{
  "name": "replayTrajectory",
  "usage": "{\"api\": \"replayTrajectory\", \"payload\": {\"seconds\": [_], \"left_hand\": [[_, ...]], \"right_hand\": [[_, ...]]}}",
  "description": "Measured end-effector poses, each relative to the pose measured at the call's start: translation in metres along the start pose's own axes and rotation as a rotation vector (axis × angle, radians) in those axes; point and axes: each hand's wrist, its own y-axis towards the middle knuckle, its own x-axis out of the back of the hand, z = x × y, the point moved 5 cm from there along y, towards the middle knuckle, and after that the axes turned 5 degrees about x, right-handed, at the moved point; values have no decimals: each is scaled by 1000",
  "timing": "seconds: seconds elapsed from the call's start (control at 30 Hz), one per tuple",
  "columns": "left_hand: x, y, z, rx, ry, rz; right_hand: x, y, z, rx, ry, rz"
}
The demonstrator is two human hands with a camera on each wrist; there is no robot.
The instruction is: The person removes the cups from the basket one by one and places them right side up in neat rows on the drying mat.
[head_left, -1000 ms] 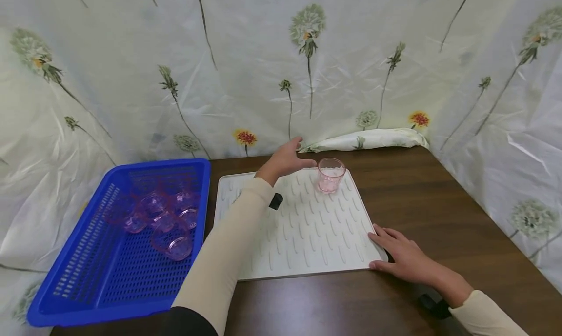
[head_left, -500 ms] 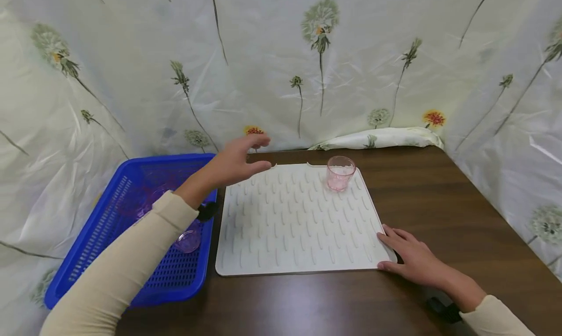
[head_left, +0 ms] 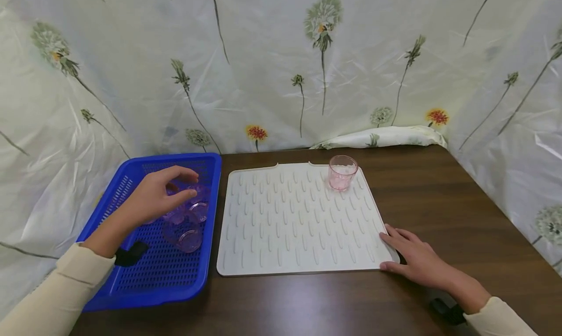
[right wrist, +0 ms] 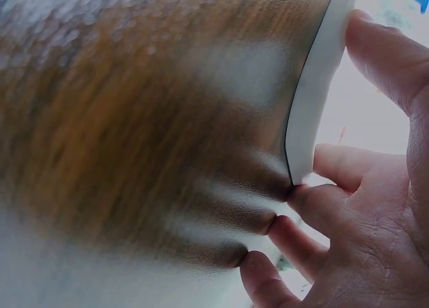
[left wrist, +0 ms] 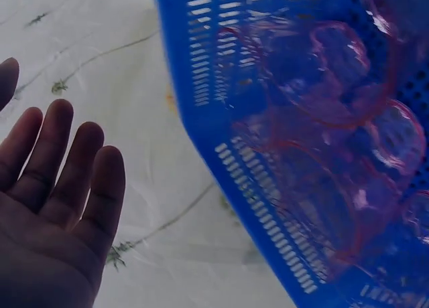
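My left hand [head_left: 155,197] is over the blue basket [head_left: 212,219], its fingers loosely bent with a gap to the thumb and nothing held. Several clear pink glasses [head_left: 190,239] lie in the basket, partly hidden behind that hand; the left wrist view shows more pink glasses [left wrist: 315,194] tumbled together. One pink glass [head_left: 342,172] stands upright at the far right corner of the white ridged drying mat [head_left: 303,219]. At the mat's near right corner rests my right hand [head_left: 414,258], fingers extended, fingertips touching the edge and the table.
The dark wooden table [head_left: 439,194] reaches back to a flower-printed cloth [head_left: 263,72] that hangs behind and at both sides. A rolled fold of cloth [head_left: 382,138] lies along the table's back edge.
My left hand has moved left, from beside the standing glass, across the mat, to above the basket. The right hand stays at the mat's corner. The view has shifted slightly.
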Motion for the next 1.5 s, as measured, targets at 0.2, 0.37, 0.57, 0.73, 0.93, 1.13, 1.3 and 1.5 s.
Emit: {"api": "replayTrajectory", "payload": {"seconds": [0.2, 0.37, 0.57, 0.73, 0.93, 1.13, 1.3, 1.5], "left_hand": [[2, -18, 21, 31, 61, 51], [1, -29, 38, 73, 93, 82], [-6, -34, 48, 81, 90, 122], [-13, -36, 54, 81, 92, 160], [-25, -38, 60, 105, 62, 253], [-37, -41, 62, 140, -24, 348], [-42, -42, 65, 153, -109, 388], [-49, -44, 74, 149, -141, 429]], "right_hand": [[0, 1, 0, 11, -2, -7], [-1, 1, -1, -7, -1, 11], [-2, 0, -3, -21, 3, 24], [-2, 0, -3, -21, 0, 20], [-1, 0, -2, -12, -2, 14], [-2, 1, -2, -17, 2, 25], [-1, 0, -1, -24, 2, 28], [0, 1, -1, -14, -1, 19]]}}
